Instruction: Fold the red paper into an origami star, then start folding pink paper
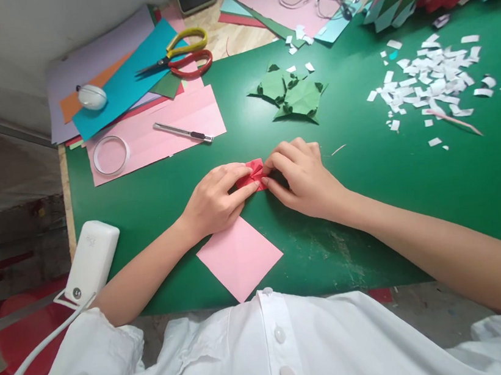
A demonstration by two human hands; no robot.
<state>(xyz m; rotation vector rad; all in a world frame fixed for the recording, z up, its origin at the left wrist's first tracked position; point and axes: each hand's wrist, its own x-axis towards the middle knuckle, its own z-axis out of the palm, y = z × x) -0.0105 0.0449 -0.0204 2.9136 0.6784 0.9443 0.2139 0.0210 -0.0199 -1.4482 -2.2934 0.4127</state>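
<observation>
Holding a small folded red paper piece (256, 173) down on the green tabletop (358, 161), between the fingers of the left hand (215, 199); pinching its edge with narrowed right hand (304, 177) fingertips. Could tear or crease crookedly, from tugging against the pinning fingers. Counted around: one red piece, one pink paper square (240, 259), two green folded paper shapes (301, 98), one slim silver cutter (178, 130), one pair of yellow-and-red-handled scissors (189, 56); white paper scraps (434, 74), too many to count.
</observation>
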